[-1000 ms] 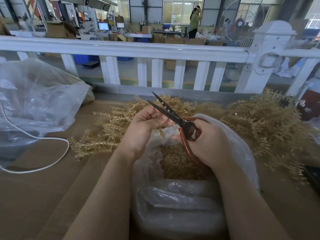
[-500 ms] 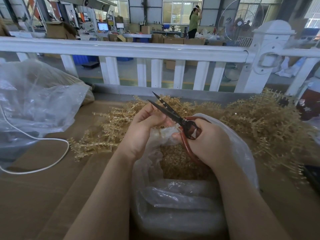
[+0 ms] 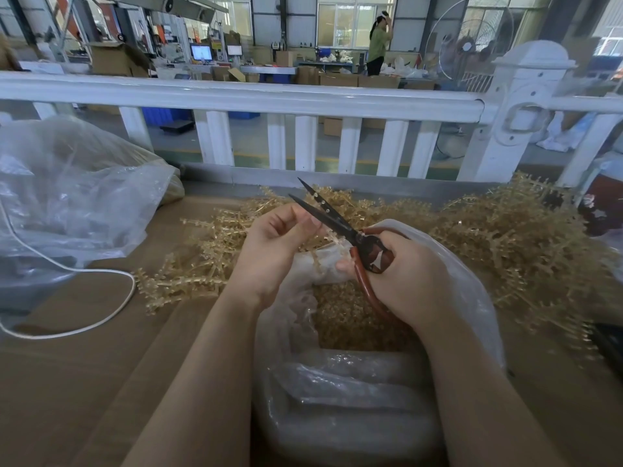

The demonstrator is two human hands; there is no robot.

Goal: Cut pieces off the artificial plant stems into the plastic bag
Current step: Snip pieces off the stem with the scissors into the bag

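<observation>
Scissors (image 3: 332, 219), dark pointed blades, above crinkled clear bag (image 3: 472, 291).

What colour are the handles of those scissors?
Reddish-brown handles on the scissors, with black blades; seen in the head view.

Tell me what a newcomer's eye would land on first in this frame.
Open black scissors with red handles, gripped by the right hand at centre, above a clear plastic bag holding cut pieces. The left hand pinches a pale gold stem beside the blades. Heaps of stems sprawl behind.
</observation>
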